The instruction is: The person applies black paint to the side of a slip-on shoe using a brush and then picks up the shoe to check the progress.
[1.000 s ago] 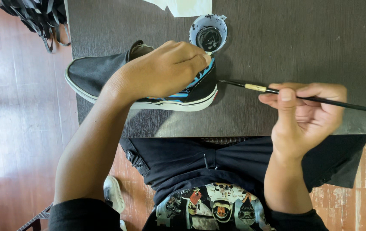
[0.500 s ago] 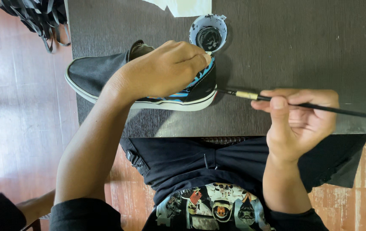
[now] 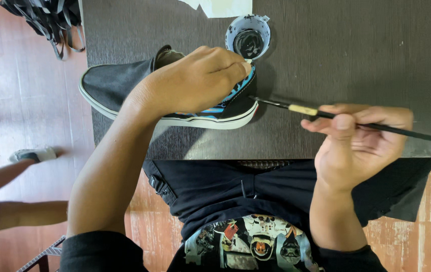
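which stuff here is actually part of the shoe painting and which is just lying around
In use:
- black slip-on shoe, held down by the left hand
- thin paintbrush, gripped in the right hand, tip at the shoe's heel
- small cup of black paint just behind the shoe

Lying about:
- white paper at the table's far edge
- bundle of black straps on the floor
- another person's limb at left

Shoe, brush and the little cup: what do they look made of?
Shoe: dark woven fabric upper, matte, likely canvas; the white sole edge looks like smooth rubber. Left hand steadies it.
Brush: thin glossy black handle, wood or plastic, cannot tell; pale band near the tip looks like a metal ferrule. Right hand holds it.
Cup: thin white wall, probably plastic or paper, smeared with dark paint.
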